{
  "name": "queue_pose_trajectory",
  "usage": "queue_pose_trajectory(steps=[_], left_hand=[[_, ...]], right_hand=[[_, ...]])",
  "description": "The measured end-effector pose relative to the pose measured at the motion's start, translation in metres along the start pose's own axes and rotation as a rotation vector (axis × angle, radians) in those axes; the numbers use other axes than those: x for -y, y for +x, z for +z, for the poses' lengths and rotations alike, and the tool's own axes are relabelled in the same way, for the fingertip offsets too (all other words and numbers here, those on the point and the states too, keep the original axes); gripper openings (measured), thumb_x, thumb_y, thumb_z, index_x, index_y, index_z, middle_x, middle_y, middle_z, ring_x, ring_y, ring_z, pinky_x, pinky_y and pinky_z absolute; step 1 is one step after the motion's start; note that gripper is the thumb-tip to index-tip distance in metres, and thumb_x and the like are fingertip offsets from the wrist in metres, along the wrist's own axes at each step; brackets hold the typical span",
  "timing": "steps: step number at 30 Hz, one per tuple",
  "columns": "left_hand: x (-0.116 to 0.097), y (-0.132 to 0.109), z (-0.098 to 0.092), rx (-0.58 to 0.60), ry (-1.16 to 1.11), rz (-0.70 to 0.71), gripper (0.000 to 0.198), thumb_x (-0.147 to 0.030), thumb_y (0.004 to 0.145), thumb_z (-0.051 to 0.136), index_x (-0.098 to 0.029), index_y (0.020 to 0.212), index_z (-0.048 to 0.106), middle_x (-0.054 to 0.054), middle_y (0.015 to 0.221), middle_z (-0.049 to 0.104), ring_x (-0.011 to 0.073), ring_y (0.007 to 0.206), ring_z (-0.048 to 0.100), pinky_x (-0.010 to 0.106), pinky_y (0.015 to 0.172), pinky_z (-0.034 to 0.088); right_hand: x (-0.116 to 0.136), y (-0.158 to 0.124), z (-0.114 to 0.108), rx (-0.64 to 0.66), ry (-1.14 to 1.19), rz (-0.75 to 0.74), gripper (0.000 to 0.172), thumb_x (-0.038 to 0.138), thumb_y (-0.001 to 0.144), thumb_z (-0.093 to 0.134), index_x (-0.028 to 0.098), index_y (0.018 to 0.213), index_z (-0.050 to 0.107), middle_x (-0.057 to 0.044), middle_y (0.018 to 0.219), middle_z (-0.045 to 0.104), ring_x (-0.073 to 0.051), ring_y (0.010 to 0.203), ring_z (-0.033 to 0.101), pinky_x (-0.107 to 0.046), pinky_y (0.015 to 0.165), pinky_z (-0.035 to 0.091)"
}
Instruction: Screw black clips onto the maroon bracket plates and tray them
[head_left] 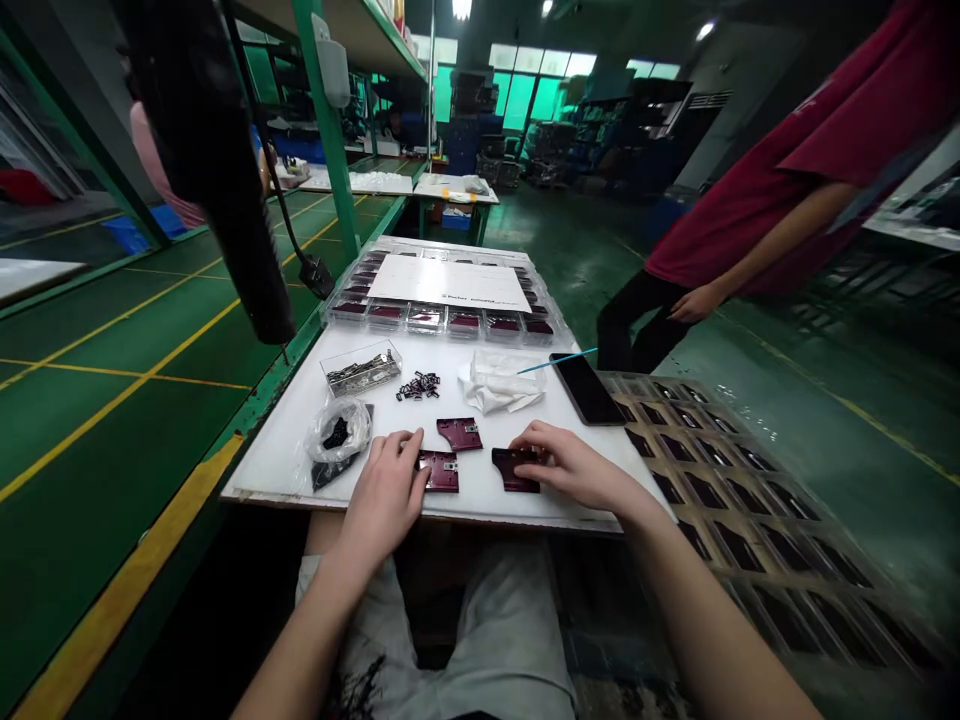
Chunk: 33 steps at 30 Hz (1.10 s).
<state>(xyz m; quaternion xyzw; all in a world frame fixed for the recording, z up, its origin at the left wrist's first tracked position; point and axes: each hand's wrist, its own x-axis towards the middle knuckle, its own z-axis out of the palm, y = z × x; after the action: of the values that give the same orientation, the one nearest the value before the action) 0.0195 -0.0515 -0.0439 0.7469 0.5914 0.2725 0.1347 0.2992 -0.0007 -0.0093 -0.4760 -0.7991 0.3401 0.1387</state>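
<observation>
My left hand (386, 490) has its fingertips at the edge of a maroon metal part (439, 472) on a white board (262, 475). My right hand (570, 465) curls over a second maroon part (514, 470), partly hiding it. Between my hands and slightly farther away lies a third maroon part (460, 434). Beyond them are a clear box of metal pieces (361, 368), a small heap of black clips (418, 385) and a plastic bag of black pieces (337, 432). A crumpled white wipe (499, 385) lies to the right.
A black phone (587, 388) and a blue-handled swab (559, 361) lie at the board's right. A clear tray of maroon parts (390, 315) stands behind, partly under a white sheet. A clear cell tray (735, 490) sits at right. A person in a red shirt (810, 180) stands nearby.
</observation>
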Motion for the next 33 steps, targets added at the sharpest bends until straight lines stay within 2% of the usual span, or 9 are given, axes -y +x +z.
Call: queue_pose_trajectory(steps=[4, 8, 11, 13, 16, 20, 23, 28, 33], left_hand=[[0.004, 0.014, -0.002, 0.099, -0.142, -0.047, 0.027, -0.022, 0.093, 0.054, -0.017, 0.115, 0.067, 0.009, 0.107, 0.058, 0.0248, 0.105, 0.054, 0.042, 0.096, 0.047], [0.006, 0.000, -0.010, 0.040, -0.320, -0.086, 0.021, -0.026, 0.092, 0.055, -0.021, 0.107, 0.068, 0.005, 0.099, 0.058, 0.0172, 0.087, 0.058, 0.032, 0.082, 0.049], [0.011, -0.012, -0.017, -0.056, -0.376, -0.118, 0.020, -0.030, 0.093, 0.055, -0.021, 0.105, 0.067, 0.005, 0.097, 0.059, 0.0155, 0.082, 0.058, 0.027, 0.072, 0.048], [0.014, -0.015, -0.020, -0.134, -0.347, -0.139, 0.019, -0.032, 0.093, 0.055, -0.020, 0.102, 0.067, 0.005, 0.095, 0.061, 0.0151, 0.079, 0.059, 0.027, 0.071, 0.047], [0.016, -0.010, -0.018, -0.201, -0.272, -0.149, 0.017, -0.031, 0.094, 0.055, -0.019, 0.099, 0.066, 0.004, 0.094, 0.067, 0.0149, 0.075, 0.061, 0.028, 0.072, 0.047], [0.011, 0.012, -0.008, -0.239, -0.311, -0.132, 0.017, -0.029, 0.092, 0.059, -0.019, 0.098, 0.070, 0.005, 0.101, 0.072, 0.0180, 0.088, 0.066, 0.029, 0.079, 0.050], [0.005, 0.031, 0.001, -0.147, -0.465, -0.114, 0.022, -0.032, 0.090, 0.062, -0.019, 0.104, 0.072, 0.005, 0.102, 0.073, 0.0170, 0.084, 0.068, 0.028, 0.076, 0.053], [0.000, 0.041, 0.008, 0.101, -0.559, 0.083, 0.029, -0.037, 0.090, 0.058, -0.022, 0.109, 0.073, 0.004, 0.110, 0.072, 0.0188, 0.100, 0.068, 0.026, 0.081, 0.057], [0.013, 0.041, 0.017, 0.131, -0.524, 0.090, 0.038, -0.049, 0.085, 0.064, -0.024, 0.113, 0.070, 0.004, 0.114, 0.071, 0.0186, 0.100, 0.070, 0.024, 0.085, 0.059]], right_hand=[[0.016, 0.023, 0.006, -0.039, 0.172, -0.103, 0.022, 0.037, 0.091, 0.061, 0.017, 0.096, 0.067, -0.008, 0.100, 0.062, -0.019, 0.092, 0.059, -0.033, 0.079, 0.047], [0.022, 0.056, 0.027, -0.158, 0.015, -0.268, 0.012, 0.027, 0.090, 0.062, 0.017, 0.096, 0.067, -0.013, 0.119, 0.057, -0.025, 0.116, 0.051, -0.044, 0.102, 0.041], [0.023, 0.070, 0.033, -0.114, -0.059, -0.250, 0.013, 0.024, 0.092, 0.060, 0.015, 0.100, 0.065, -0.011, 0.108, 0.061, -0.024, 0.104, 0.055, -0.041, 0.094, 0.044], [0.024, 0.069, 0.032, -0.105, -0.018, -0.209, 0.018, 0.025, 0.090, 0.062, 0.015, 0.105, 0.061, -0.010, 0.104, 0.063, -0.022, 0.096, 0.057, -0.037, 0.086, 0.046], [0.026, 0.056, 0.031, -0.139, 0.074, -0.179, 0.037, 0.026, 0.088, 0.066, 0.016, 0.122, 0.055, -0.010, 0.113, 0.062, -0.022, 0.101, 0.059, -0.037, 0.088, 0.047], [0.026, 0.032, 0.037, -0.191, 0.090, -0.321, 0.025, 0.028, 0.094, 0.059, 0.019, 0.117, 0.062, -0.010, 0.110, 0.059, -0.021, 0.100, 0.059, -0.037, 0.088, 0.048], [0.023, 0.023, 0.044, -0.295, 0.131, -0.467, 0.023, 0.027, 0.096, 0.057, 0.019, 0.117, 0.063, -0.010, 0.107, 0.057, -0.019, 0.101, 0.059, -0.034, 0.087, 0.051], [0.014, 0.025, 0.048, -0.504, -0.107, -0.531, 0.026, 0.029, 0.096, 0.057, 0.014, 0.115, 0.068, -0.019, 0.137, 0.050, -0.026, 0.129, 0.049, -0.040, 0.108, 0.044], [0.003, 0.035, 0.045, -0.409, -0.458, -0.559, 0.029, 0.031, 0.103, 0.044, 0.015, 0.119, 0.062, -0.008, 0.109, 0.068, -0.016, 0.096, 0.062, -0.027, 0.084, 0.049]])
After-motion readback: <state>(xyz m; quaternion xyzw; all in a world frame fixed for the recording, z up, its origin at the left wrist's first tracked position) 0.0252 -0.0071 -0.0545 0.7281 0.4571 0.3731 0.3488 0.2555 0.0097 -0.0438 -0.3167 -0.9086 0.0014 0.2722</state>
